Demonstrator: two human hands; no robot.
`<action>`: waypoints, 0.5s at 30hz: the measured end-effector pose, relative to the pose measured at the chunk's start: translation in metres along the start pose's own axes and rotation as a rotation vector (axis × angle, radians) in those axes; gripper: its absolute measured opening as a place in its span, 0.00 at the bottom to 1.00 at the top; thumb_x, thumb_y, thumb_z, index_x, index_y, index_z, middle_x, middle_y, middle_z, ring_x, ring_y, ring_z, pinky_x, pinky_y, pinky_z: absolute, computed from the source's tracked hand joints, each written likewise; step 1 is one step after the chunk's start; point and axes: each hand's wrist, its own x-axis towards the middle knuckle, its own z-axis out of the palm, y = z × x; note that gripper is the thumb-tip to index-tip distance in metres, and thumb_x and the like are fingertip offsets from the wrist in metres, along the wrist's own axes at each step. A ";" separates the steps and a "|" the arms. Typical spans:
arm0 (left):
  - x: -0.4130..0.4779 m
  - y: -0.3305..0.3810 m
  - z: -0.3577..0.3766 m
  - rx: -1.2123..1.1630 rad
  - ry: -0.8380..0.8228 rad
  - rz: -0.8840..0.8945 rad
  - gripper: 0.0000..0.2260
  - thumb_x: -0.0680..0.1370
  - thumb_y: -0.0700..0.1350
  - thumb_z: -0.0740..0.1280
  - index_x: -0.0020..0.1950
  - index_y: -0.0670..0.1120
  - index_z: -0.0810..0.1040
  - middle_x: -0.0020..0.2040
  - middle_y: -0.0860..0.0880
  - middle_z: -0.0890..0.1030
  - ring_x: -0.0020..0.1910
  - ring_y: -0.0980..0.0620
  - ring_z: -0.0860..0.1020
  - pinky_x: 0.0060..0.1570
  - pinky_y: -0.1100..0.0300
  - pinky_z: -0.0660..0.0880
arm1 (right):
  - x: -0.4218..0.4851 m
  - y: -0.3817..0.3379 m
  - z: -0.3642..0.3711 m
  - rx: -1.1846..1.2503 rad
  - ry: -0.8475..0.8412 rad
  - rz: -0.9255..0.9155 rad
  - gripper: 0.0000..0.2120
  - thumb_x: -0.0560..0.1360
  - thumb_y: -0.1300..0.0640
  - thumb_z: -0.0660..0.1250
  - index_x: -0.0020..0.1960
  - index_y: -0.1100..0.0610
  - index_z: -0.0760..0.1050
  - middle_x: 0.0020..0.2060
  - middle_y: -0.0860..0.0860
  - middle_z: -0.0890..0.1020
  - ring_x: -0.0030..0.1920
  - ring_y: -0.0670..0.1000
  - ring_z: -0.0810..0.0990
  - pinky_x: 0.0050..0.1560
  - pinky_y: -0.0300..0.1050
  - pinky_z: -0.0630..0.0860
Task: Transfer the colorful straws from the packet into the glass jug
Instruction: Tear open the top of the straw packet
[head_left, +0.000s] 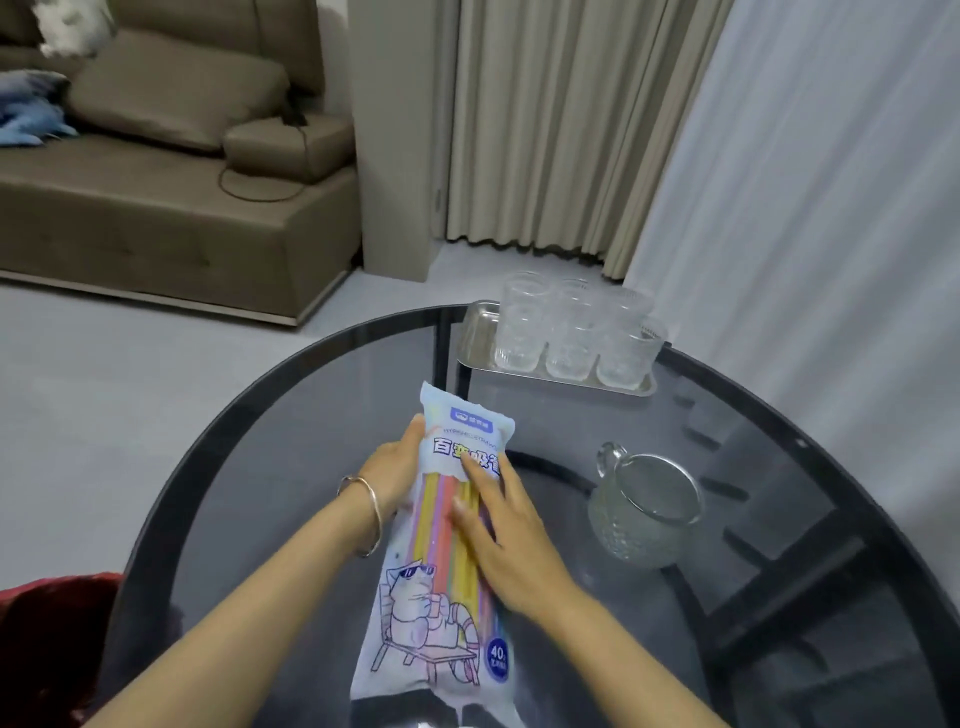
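- The person's left hand, just left of the frame's centre, grips the left edge of the packet near its upper end. The thumb lies over the front, and the fingers are hidden behind it.
- A thin bangle circles that wrist.
- The right hand lies flat on the packet's front. Its fingers are nearly straight and spread, and they press on the clear window, holding nothing.
- The packet is a long, pale blue bag with a cartoon cat. Its long axis runs from the bottom centre of the frame up towards the middle, leaning slightly right.
- Colourful straws show through the window and lie lengthwise along the same axis.
- I cannot tell whether the packet rests fully on the table.
- The glass jug stands upright to the right of centre, near the right hand but apart from it. Its handle points to the upper left.
- Everything sits on a round, dark glass table.
- At the table's far edge, a metal tray holds six clear glasses.
- A brown sofa fills the upper left.
- Beige and white curtains hang across the upper right.
- The floor is pale grey.
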 end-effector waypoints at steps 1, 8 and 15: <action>-0.008 0.003 0.000 -0.040 -0.041 0.012 0.28 0.79 0.63 0.47 0.37 0.47 0.78 0.32 0.48 0.81 0.32 0.51 0.79 0.31 0.62 0.72 | -0.003 -0.006 -0.003 0.057 -0.003 0.003 0.26 0.78 0.39 0.53 0.75 0.39 0.52 0.77 0.43 0.47 0.74 0.41 0.49 0.74 0.44 0.51; -0.083 0.032 -0.002 -0.417 -0.201 0.093 0.30 0.79 0.64 0.48 0.68 0.44 0.70 0.61 0.46 0.79 0.53 0.47 0.81 0.52 0.53 0.78 | -0.043 -0.066 -0.045 0.582 -0.004 0.059 0.22 0.81 0.44 0.51 0.74 0.45 0.61 0.72 0.41 0.65 0.71 0.40 0.64 0.74 0.47 0.59; -0.156 0.060 -0.005 -0.562 -0.295 0.281 0.28 0.77 0.66 0.49 0.65 0.51 0.75 0.56 0.47 0.77 0.59 0.47 0.77 0.55 0.50 0.77 | -0.101 -0.101 -0.099 0.744 0.079 -0.066 0.16 0.80 0.43 0.53 0.63 0.45 0.72 0.56 0.37 0.81 0.59 0.40 0.78 0.54 0.43 0.77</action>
